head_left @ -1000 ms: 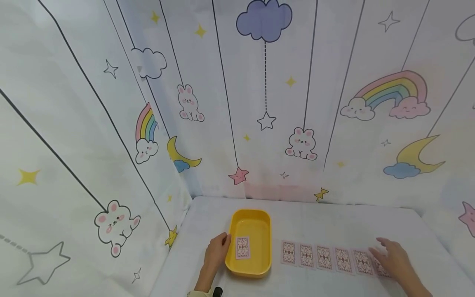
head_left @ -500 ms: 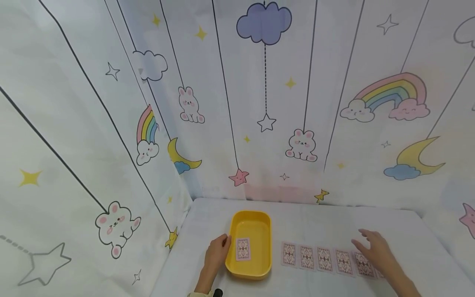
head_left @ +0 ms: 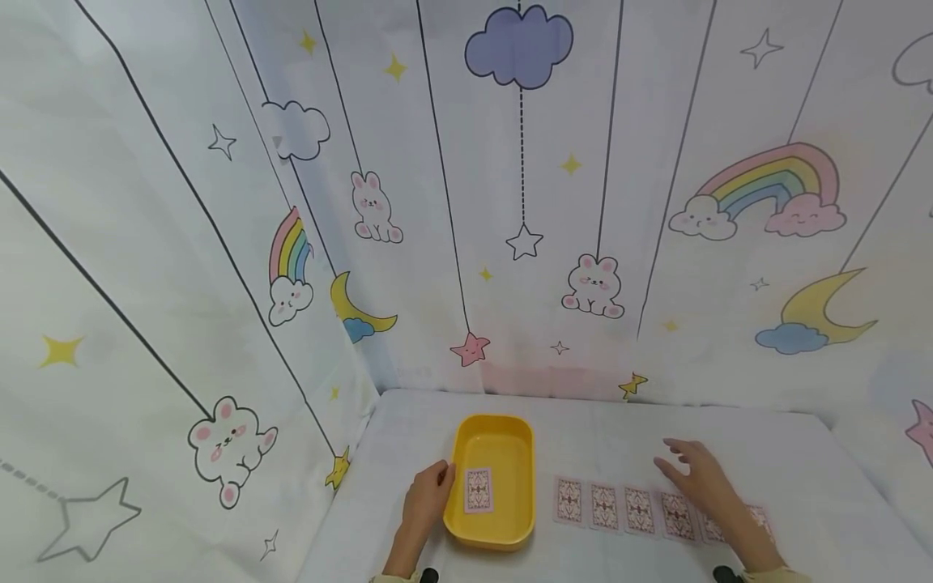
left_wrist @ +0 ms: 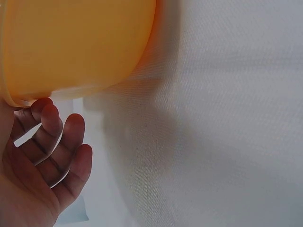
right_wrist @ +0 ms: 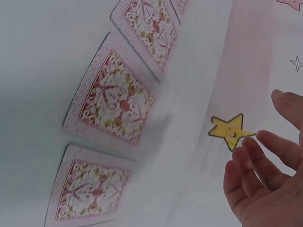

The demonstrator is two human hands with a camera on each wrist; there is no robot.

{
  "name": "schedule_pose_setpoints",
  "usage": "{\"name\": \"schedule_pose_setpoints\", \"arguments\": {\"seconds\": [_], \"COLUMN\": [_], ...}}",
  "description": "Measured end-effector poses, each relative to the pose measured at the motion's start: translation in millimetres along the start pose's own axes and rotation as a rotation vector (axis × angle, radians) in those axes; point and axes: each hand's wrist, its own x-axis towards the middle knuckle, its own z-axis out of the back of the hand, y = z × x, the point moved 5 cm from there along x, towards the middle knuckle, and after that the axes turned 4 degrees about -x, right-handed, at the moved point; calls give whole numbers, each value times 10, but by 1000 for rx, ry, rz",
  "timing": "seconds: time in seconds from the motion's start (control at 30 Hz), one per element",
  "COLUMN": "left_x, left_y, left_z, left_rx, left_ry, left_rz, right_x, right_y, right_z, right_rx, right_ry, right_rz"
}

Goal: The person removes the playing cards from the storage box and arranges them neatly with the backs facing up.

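Note:
At the left side of the yellow tray [head_left: 498,541], my left hand [head_left: 425,500] pinches the rim. In the left wrist view, the index finger of that hand [left_wrist: 45,156] is at the tray's outer wall [left_wrist: 80,42], and the thumb is mostly out of sight. A playing card [head_left: 479,491] with a red-patterned back lies face down inside the tray. My right hand [head_left: 703,482] hovers over the right part of a row of face-down cards [head_left: 604,508], fingers relaxed and spread, holding nothing. Its arm partly covers a card [head_left: 760,518] at the right end.
A white cloth covers the table [head_left: 598,437]. White hangings with printed clouds, rainbows and bunnies rise behind it and on the left. A printed yellow star [right_wrist: 231,132] shows behind the right hand in the right wrist view.
My right hand has moved left along the row, from the right-end card to above the cards nearer the tray. The left hand, the tray and the cards stay in place.

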Motion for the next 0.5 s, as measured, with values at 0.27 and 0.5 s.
{"name": "schedule_pose_setpoints", "arguments": {"seconds": [0.27, 0.5], "left_x": [-5, 0], "left_y": [-20, -10], "left_z": [22, 23], "left_rx": [-11, -15], "left_ry": [-5, 7], "left_rz": [0, 6], "right_x": [175, 295], "right_y": [337, 643], "right_z": [-180, -335], "right_rx": [54, 104], "right_ry": [19, 39], "right_rz": [33, 53]}}
